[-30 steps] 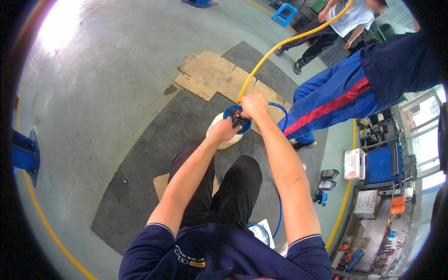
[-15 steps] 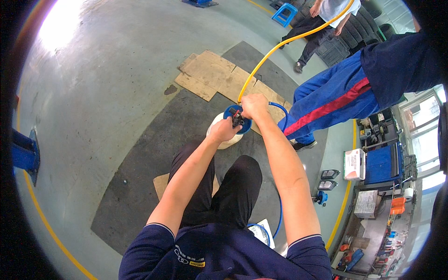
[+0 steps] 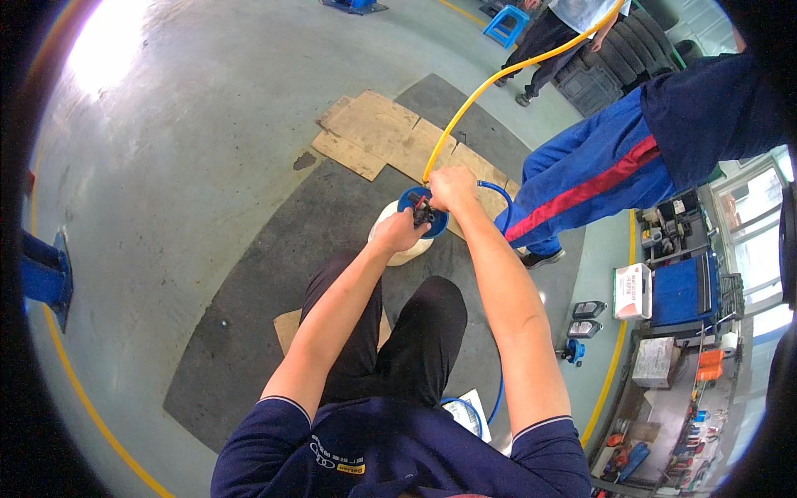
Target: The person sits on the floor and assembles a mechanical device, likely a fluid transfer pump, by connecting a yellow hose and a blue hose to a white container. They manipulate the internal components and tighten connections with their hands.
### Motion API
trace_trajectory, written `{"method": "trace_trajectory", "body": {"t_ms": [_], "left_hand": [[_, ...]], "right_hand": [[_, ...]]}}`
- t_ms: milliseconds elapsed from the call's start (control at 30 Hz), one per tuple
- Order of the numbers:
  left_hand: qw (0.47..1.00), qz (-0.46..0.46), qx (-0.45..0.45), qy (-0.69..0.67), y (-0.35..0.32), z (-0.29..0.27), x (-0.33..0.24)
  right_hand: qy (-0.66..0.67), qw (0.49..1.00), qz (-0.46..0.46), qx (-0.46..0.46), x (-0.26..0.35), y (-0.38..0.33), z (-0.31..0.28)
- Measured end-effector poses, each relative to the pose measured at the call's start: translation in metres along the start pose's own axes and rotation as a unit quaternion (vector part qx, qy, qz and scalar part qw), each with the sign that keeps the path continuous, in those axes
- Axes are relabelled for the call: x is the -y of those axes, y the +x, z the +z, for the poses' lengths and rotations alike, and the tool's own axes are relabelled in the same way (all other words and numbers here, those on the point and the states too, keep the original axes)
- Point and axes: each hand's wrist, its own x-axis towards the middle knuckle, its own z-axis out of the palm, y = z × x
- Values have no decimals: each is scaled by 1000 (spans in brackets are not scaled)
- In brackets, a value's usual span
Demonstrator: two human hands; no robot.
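Between my knees stands a white, rounded container (image 3: 409, 251) with a blue top (image 3: 439, 225), and a black fitting (image 3: 423, 209) sits on that top. The fingers of my left hand (image 3: 400, 231) are closed around the near side of the fitting. My right hand (image 3: 453, 189) is closed at the far side of the top, where the yellow hose (image 3: 466, 106) comes down to its fingers. A blue hose (image 3: 498, 190) leaves from beside the same hand. The joint under my right fingers is hidden.
Cardboard (image 3: 374, 124) lies on the dark floor mat (image 3: 274, 241) ahead. Close on the right stands a person in blue trousers (image 3: 581, 174); another person (image 3: 552, 46) is farther back. Dark bottles (image 3: 586, 319), a white box (image 3: 633, 292) and a tool bench (image 3: 664, 415) are to the right.
The person at the back has shifted slightly left, the feet in a new position. Both my hands stay in the same place on the container's top.
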Motion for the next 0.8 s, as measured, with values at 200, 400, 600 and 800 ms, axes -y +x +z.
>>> {"method": "trace_trajectory", "body": {"t_ms": [200, 400, 600, 800], "left_hand": [[1000, 8, -16, 13, -1, 2, -2], [1000, 12, -13, 16, 0, 3, 0], [999, 21, -17, 17, 2, 6, 3], [999, 26, -20, 14, 2, 8, 4]], "right_hand": [[-4, 1000, -1, -17, -3, 0, 6], [0, 1000, 0, -16, -1, -2, 3], [-2, 1000, -4, -20, -3, -3, 3], [-4, 999, -5, -35, -3, -1, 8]]}}
